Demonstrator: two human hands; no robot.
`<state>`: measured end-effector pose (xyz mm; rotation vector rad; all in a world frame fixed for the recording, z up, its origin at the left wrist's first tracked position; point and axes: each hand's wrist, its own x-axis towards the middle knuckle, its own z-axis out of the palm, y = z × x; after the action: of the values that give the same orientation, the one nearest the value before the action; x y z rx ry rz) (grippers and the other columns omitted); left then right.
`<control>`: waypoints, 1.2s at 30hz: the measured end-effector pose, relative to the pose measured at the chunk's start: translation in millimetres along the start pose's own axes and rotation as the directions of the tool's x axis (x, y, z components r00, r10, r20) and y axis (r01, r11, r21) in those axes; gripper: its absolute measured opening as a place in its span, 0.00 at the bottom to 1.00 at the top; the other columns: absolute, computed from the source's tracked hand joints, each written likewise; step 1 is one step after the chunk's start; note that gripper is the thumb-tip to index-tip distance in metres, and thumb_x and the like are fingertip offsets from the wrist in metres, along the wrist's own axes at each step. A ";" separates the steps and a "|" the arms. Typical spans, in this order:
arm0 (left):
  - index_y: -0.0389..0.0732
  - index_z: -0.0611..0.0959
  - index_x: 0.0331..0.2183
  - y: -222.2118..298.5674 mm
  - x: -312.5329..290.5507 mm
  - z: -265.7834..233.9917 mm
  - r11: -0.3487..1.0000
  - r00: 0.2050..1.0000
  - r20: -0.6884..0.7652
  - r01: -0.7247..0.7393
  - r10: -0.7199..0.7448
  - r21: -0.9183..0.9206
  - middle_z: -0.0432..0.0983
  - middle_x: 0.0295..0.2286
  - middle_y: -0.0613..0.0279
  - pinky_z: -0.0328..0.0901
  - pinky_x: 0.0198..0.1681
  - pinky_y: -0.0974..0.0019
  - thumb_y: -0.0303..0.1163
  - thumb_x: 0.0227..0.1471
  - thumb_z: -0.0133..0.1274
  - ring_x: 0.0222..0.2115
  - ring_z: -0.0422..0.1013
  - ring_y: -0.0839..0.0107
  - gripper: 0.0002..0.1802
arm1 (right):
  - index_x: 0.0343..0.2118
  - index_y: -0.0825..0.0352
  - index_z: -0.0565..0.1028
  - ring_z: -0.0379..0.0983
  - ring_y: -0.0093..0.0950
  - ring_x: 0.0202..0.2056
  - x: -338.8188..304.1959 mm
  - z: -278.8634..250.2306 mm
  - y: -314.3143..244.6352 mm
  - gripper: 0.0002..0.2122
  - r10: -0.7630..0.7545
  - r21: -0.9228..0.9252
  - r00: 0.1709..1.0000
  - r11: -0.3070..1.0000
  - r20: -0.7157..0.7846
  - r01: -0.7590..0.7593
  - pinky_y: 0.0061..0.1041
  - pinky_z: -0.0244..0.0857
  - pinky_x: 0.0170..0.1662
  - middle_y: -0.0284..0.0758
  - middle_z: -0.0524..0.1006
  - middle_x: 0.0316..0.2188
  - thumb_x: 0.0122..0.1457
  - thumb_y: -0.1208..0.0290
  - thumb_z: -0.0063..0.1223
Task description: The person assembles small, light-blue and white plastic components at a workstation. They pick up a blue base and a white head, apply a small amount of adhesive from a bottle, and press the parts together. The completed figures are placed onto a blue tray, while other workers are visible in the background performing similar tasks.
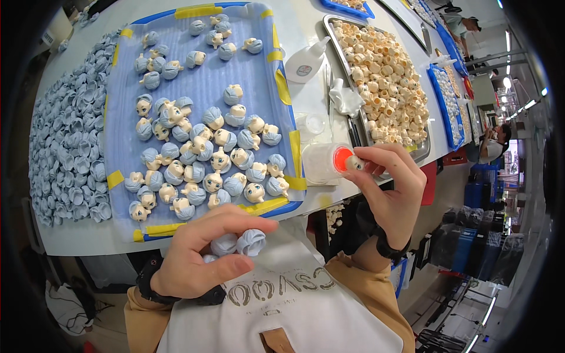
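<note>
My left hand (197, 256) is curled around several light-blue doll hair pieces (252, 242) in front of the table edge. Between the thumb and fingers of my right hand (393, 185) is a small cream doll head (354, 164) with a painted eye. It is at the mouth of a translucent jar (318, 163), whose inside looks bright orange-red; whether they touch I cannot tell. Left of the jar, a blue-lined tray (176, 88) edged with yellow tape carries many doll heads with blue hair (219, 160).
Loose blue hair pieces (70, 141) are heaped at the far left. A metal tray (331, 29) of bare cream heads stands at the right, beside a white squeeze bottle (306, 60), a crumpled white cloth (347, 100) and a small clear cup (311, 125). Another person (497, 144) sits further right.
</note>
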<state>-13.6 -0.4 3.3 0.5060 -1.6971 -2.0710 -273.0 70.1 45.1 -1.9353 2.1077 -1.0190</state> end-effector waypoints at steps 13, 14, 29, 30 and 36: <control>0.35 0.73 0.40 -5.2 -4.1 12.0 0.923 0.975 -0.199 0.015 -0.099 -0.385 0.71 0.32 0.64 0.61 0.34 0.77 0.32 0.43 0.62 0.30 0.65 0.82 0.23 | 0.28 0.69 0.74 0.69 0.25 0.23 -11.3 3.2 4.0 0.12 -0.015 -0.014 0.998 1.000 -0.063 0.014 0.20 0.63 0.26 0.35 0.74 0.24 0.38 0.80 0.65; 0.36 0.74 0.40 -5.6 -3.1 11.7 0.927 0.976 -0.201 0.005 -0.087 -0.374 0.71 0.31 0.65 0.61 0.33 0.78 0.32 0.42 0.63 0.30 0.65 0.82 0.23 | 0.28 0.69 0.74 0.69 0.25 0.23 -13.9 4.6 2.6 0.13 -0.012 -0.013 0.996 1.000 -0.086 0.011 0.20 0.63 0.26 0.35 0.74 0.24 0.37 0.80 0.65; 0.39 0.74 0.34 -7.9 1.0 11.7 0.969 0.996 -0.082 0.007 -0.028 -0.246 0.69 0.29 0.68 0.57 0.25 0.79 0.24 0.36 0.66 0.23 0.62 0.86 0.21 | 0.31 0.72 0.74 0.69 0.28 0.23 -17.3 33.1 -45.5 0.17 -0.395 0.557 0.901 0.796 0.180 0.237 0.22 0.61 0.24 0.36 0.74 0.25 0.38 0.70 0.66; 0.39 0.73 0.35 -9.6 0.5 10.8 0.966 0.997 -0.067 0.020 -0.038 -0.257 0.69 0.29 0.68 0.58 0.25 0.79 0.24 0.37 0.66 0.23 0.63 0.85 0.22 | 0.32 0.71 0.74 0.68 0.29 0.23 -17.8 31.8 -45.4 0.17 -0.393 0.563 0.892 0.799 0.224 0.211 0.24 0.62 0.25 0.35 0.73 0.26 0.39 0.69 0.65; 0.39 0.64 0.45 -2.4 0.3 14.1 0.874 0.981 -0.056 0.137 -0.184 -0.467 0.72 0.33 0.64 0.61 0.30 0.79 0.25 0.41 0.62 0.29 0.66 0.83 0.30 | 0.31 0.70 0.74 0.68 0.27 0.25 -18.3 47.2 -57.9 0.20 -0.427 0.291 0.904 0.865 0.002 0.408 0.25 0.61 0.25 0.32 0.73 0.26 0.38 0.60 0.63</control>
<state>-21.4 11.6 3.6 0.5943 -1.0762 -2.4212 -197.1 70.1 33.0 -2.2795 1.4303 -1.2268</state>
